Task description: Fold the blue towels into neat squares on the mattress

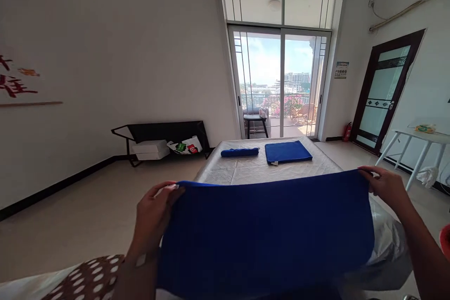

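Observation:
A dark blue cloth hangs spread out in front of me, its top edge stretched between both hands. My left hand pinches the upper left corner. At the upper right corner, my right hand grips the cloth between thumb and fingers. Beyond it, on the table under a pale cover, lie a rolled blue cloth and a flat folded blue cloth with a small white tag. The lower edge of the held cloth is not clearly visible.
Against the left wall stands a black rack with white boxes and a bag. A white stool is at the right, and a fire extinguisher stands near the door. Sliding glass doors are behind the table.

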The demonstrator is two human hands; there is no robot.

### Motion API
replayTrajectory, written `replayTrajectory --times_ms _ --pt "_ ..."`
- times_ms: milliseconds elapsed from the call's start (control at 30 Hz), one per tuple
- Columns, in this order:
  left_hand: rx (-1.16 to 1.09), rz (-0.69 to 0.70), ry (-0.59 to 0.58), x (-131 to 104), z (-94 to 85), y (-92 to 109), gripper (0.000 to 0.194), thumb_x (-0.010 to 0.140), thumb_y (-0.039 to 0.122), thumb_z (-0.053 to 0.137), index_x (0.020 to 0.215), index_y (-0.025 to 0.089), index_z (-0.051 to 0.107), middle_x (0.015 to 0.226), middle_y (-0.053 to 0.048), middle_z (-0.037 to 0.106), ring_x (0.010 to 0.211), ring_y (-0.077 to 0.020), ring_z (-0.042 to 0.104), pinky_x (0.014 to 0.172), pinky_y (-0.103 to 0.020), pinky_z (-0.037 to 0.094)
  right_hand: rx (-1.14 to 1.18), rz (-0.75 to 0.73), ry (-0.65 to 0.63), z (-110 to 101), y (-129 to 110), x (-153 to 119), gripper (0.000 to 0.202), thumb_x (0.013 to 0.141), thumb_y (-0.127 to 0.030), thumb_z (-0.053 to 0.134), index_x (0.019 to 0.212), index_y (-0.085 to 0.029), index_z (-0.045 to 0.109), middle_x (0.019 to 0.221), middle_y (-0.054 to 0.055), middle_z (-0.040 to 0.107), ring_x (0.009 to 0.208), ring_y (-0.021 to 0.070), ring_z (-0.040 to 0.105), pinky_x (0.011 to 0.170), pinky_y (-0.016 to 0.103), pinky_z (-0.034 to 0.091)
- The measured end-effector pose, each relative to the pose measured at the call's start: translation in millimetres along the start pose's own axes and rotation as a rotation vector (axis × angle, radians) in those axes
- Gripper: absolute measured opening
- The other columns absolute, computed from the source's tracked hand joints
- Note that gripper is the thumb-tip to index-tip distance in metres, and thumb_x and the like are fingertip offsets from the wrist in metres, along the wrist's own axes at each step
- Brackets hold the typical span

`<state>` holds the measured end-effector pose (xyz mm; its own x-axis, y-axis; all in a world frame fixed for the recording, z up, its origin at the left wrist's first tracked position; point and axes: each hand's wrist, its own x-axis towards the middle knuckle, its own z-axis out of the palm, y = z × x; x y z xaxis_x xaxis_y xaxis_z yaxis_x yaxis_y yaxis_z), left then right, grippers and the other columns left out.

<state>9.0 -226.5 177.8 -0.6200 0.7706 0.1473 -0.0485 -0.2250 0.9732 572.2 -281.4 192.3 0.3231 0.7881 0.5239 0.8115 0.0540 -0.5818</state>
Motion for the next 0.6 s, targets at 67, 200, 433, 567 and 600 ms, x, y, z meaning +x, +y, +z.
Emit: replayTrajectory --times_ms 67,200,433,567,600 --pt "-0.128 -0.032 -0.042 23.2 26.7 7.9 0.006 0.073 0.014 0.067 0.076 0.018 0.063 0.069 0.003 0.068 0.068 -0.0136 0.068 0.081 -0.032 0.061 0.022 -0.039 0.0 8.9 -3.5 33.2 0.063 0.083 -0.077 0.054 0.095 -0.02 0.079 0.046 -0.001 0.062 0.042 0.0211 0.062 0.063 0.041 0.056" --pt "-0.269 0.089 -0.1 63.3 60.4 24.3 0.012 0.082 0.013 0.065 0.077 0.018 0.055 0.076 0.005 0.066 0.072 -0.0099 0.066 0.094 -0.034 0.056 0.153 -0.121 0.077 20.0 -13.2 83.6 0.044 0.09 -0.06 0.059 0.098 -0.021 0.077 0.068 0.002 0.074 0.061 0.0208 0.071 0.068 0.037 0.058" --pt "-0.242 0.128 -0.033 67.3 34.0 1.3 0.018 0.079 0.016 0.068 0.084 0.021 0.052 0.073 0.007 0.064 0.067 -0.0094 0.065 0.082 -0.027 0.058 0.194 -0.17 0.2 33.8 0.6 68.8 0.043 0.085 -0.064 0.063 0.097 -0.025 0.076 0.1 0.006 0.078 0.087 0.0235 0.074 0.085 0.04 0.058" --pt "-0.057 0.025 -0.024 48.2 0.7 -63.8 0.02 0.076 0.02 0.064 0.093 0.023 0.055 0.072 0.006 0.067 0.062 -0.012 0.068 0.073 -0.028 0.059 0.23 -0.116 0.051 63.2 33.4 25.7 0.047 0.081 -0.071 0.062 0.089 -0.027 0.076 0.1 0.006 0.079 0.083 0.0246 0.074 0.081 0.041 0.06" --pt "0.064 0.027 -0.051 44.7 -5.7 -81.3 0.016 0.077 0.023 0.062 0.091 0.023 0.056 0.069 0.005 0.066 0.061 -0.0136 0.069 0.07 -0.029 0.06 0.233 -0.095 0.005 72.7 41.9 15.3 0.047 0.08 -0.071 0.061 0.087 -0.027 0.076 0.098 0.007 0.079 0.082 0.0253 0.075 0.081 0.041 0.061"
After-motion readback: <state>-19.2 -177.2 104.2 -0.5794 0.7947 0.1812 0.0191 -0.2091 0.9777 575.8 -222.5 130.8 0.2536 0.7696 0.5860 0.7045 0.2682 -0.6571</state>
